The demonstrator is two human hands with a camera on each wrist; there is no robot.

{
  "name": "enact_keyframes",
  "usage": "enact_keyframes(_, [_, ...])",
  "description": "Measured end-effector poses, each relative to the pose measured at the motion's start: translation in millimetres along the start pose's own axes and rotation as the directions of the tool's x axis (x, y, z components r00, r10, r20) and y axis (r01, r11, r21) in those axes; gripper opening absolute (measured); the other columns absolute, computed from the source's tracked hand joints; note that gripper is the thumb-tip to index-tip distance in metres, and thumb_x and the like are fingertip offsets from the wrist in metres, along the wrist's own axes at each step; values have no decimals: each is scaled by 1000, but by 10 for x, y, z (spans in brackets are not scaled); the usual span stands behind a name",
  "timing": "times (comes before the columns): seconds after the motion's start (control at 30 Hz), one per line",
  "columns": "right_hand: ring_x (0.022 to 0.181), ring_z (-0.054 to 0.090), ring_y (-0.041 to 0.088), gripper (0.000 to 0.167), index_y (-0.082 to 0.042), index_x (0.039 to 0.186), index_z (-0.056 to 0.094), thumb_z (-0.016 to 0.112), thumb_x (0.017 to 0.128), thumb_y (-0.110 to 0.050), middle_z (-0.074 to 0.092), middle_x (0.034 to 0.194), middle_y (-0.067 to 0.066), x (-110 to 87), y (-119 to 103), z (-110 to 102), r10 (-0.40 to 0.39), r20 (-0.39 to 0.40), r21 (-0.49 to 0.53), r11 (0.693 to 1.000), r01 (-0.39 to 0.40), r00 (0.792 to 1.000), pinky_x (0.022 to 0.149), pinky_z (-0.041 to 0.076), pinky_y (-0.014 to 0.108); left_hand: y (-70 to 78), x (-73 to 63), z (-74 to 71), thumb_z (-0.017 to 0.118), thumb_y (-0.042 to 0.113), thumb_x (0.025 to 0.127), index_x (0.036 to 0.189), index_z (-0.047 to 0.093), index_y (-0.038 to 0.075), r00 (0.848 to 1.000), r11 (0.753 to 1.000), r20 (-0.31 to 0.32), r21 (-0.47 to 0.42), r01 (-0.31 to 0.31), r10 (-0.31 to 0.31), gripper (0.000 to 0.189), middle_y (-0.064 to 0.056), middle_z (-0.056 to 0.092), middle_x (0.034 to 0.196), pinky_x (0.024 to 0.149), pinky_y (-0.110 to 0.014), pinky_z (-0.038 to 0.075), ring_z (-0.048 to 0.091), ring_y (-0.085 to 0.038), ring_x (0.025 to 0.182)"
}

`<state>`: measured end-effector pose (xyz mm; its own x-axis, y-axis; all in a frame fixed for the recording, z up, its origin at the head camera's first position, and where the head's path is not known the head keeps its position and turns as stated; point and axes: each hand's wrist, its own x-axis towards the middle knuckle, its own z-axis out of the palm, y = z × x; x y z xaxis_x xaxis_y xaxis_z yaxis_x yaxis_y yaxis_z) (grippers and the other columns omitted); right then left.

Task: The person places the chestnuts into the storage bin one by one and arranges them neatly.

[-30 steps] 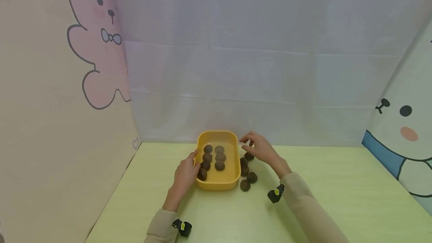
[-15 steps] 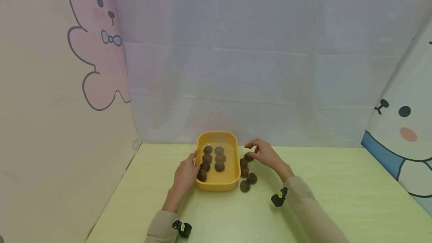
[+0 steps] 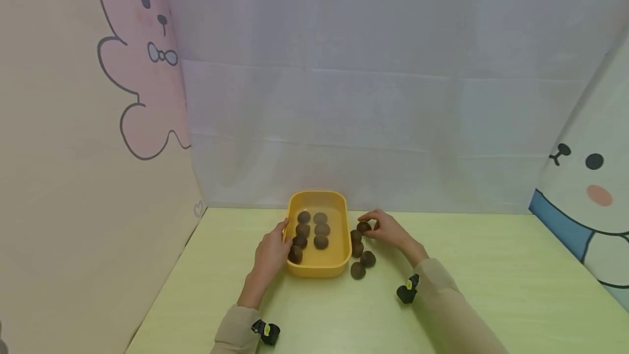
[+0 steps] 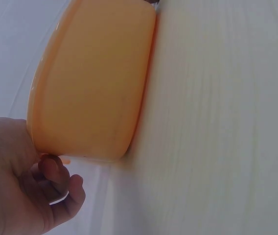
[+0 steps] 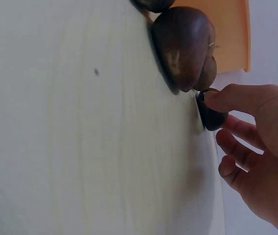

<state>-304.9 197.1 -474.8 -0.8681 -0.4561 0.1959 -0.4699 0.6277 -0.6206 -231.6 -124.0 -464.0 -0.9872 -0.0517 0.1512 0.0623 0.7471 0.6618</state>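
Observation:
A yellow plastic box (image 3: 316, 272) stands near the back of the table, with several brown chestnuts (image 3: 321, 229) in two rows inside. My left hand (image 3: 269, 254) grips the box's left wall, thumb at the rim; in the left wrist view the fingers (image 4: 56, 176) curl beneath the rim. Right of the box, my right hand (image 3: 390, 232) pinches the farthest loose chestnut (image 3: 363, 227) between thumb and forefinger. The right wrist view has that dark chestnut (image 5: 212, 115) low at the tabletop, the other fingers loosely bent.
Several more loose chestnuts (image 3: 357, 249) lie along the box's right side, the closest one (image 3: 358, 271) by its front corner. A white cloth (image 3: 383, 141) hangs behind the pale green table (image 3: 344, 321). Printed side panels (image 3: 147, 70) flank it.
My right hand has moved slightly right and down onto the farthest loose chestnut, its thumb and forefinger closing around it. My left hand and the box have stayed in place.

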Motion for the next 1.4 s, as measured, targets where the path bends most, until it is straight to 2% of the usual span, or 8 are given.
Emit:
enact_keyframes(0.17, [69, 47, 15, 39, 2, 120, 66, 71, 82, 1, 59, 114, 21, 13, 21, 16, 31, 16, 22, 999, -31, 999, 64, 42, 25, 13, 2, -6, 58, 11, 94, 144, 51, 6, 1000, 1000, 0, -5, 1, -1, 51, -2, 43, 66, 48, -28, 31, 37, -14, 53])
enact_keyframes(0.4, [87, 57, 25, 35, 0, 113, 69, 74, 79, -1, 67, 106, 17, 46, 50, 29, 23, -28, -50, 998, -24, 999, 73, 45, 31, 30, 10, -15, 58, 11, 94, 144, 51, 7, 1000, 1000, 3, 1, 10, -10, 51, -2, 43, 66, 48, -28, 30, 37, -14, 53])
enact_keyframes(0.53, [92, 59, 28, 35, -3, 113, 70, 76, 78, -4, 68, 106, 14, 45, 31, -7, 31, -46, -70, 997, -34, 998, 75, 45, 31, 29, 15, -17, 58, 11, 93, 144, 52, 7, 1000, 1000, 2, 1, 9, -9, 51, -1, 43, 66, 47, -28, 30, 36, -14, 52])
enact_keyframes(0.8, [81, 55, 21, 35, -3, 117, 69, 75, 84, -11, 67, 107, 13, 69, -157, -124, -16, -76, -83, 997, 10, 997, 70, 44, 30, -2, 33, -13, 58, 11, 93, 144, 51, 7, 1000, 1000, -2, 3, 1, -1, 52, -2, 43, 66, 47, -28, 30, 37, -15, 53])
enact_keyframes(1.07, [82, 61, 16, 35, -3, 121, 69, 72, 89, -17, 65, 107, 10, 68, -331, -166, -83, -125, -103, 992, 70, 989, 69, 49, 27, -15, 29, -19, 58, 12, 94, 145, 51, 6, 1000, 1000, 3, 4, 4, -4, 52, -2, 44, 67, 47, -28, 32, 39, -15, 54])
enact_keyframes(1.2, [83, 62, 20, 35, -3, 122, 69, 71, 90, -17, 64, 104, 9, 65, -429, -162, -128, -149, -114, 987, 112, 980, 67, 47, 27, -18, 25, -17, 58, 11, 94, 145, 51, 6, 1000, 1000, 5, 2, 6, -6, 52, -2, 44, 67, 48, -28, 31, 38, -15, 54])
enact_keyframes(1.4, [87, 64, 30, 35, -4, 120, 71, 71, 86, -12, 65, 102, 7, 73, -549, -102, -156, -179, -93, 986, 141, 971, 70, 49, 27, -16, 15, -2, 58, 11, 93, 144, 51, 6, 1000, 1000, 6, -4, 3, -3, 52, -2, 45, 67, 47, -28, 31, 39, -14, 53])
